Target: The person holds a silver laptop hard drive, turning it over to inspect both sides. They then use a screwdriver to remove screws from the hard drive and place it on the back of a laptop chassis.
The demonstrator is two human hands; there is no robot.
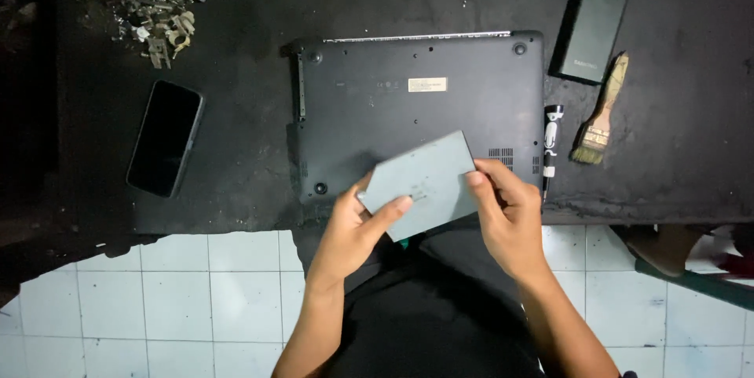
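Both my hands hold a flat grey rectangular panel [426, 182] above the near edge of the table. My left hand [357, 229] grips its lower left corner, thumb on top. My right hand [506, 213] pinches its right edge. Under the panel lies a dark laptop [408, 95], turned bottom side up, with screw holes, rubber feet and a small pale label. The panel covers part of the laptop's near edge.
A black phone [166, 138] lies face up at the left. Loose metal parts and screws [157, 5] sit at the far left. A screwdriver [551, 141], a paintbrush [601, 115] and a long black box [594, 13] lie right of the laptop. White floor tiles [196, 299] show below the dark table [251, 166].
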